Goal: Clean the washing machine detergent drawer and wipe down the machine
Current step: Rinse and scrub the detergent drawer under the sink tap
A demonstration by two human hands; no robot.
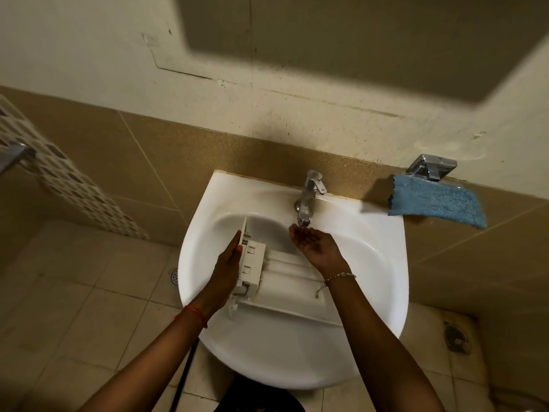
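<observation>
The white plastic detergent drawer [267, 272] lies in the white sink [371, 263], its front panel pointing left. My left hand [227, 263] grips that front panel from the left side. My right hand [315, 243] is cupped palm up, holding nothing, directly under the spout of the chrome tap [309, 197]. Whether water is running is hard to tell. A bracelet hangs on my right wrist and a red thread circles my left wrist.
A blue cloth [436, 203] hangs from a chrome holder [430, 168] on the tiled ledge right of the sink. Beige floor tiles with a drain [174, 275] lie to the left. A second floor drain [457, 337] sits at the right.
</observation>
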